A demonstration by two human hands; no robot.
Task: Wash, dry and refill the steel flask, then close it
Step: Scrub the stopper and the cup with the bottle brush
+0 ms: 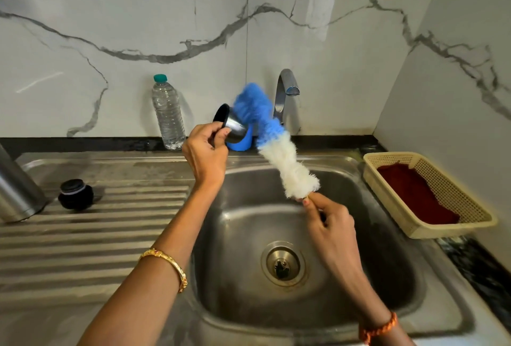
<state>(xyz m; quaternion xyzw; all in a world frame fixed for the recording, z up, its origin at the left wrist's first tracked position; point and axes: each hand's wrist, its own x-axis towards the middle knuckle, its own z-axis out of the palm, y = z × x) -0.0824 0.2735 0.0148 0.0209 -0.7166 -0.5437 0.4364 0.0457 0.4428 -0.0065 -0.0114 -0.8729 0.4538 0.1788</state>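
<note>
My left hand (204, 152) holds a small steel cup lid (231, 124) with a black inside, tilted on its side above the sink's back edge. In my right hand (329, 218) is the handle of a long bottle brush (272, 138) with white bristles near the hand and blue ones at the tip. The blue tip rubs the cup's outer side. At the far left edge the steel flask body (16, 190) stands on the drainboard. Its black stopper (76, 193) rests beside it.
The steel sink basin (373, 235) lies below my hands, its drain in the middle. A tap (286, 96) rises behind it. A clear water bottle (168, 113) and a blue cup (242, 142) stand at the wall. A cream basket (387, 193) with a red cloth sits right.
</note>
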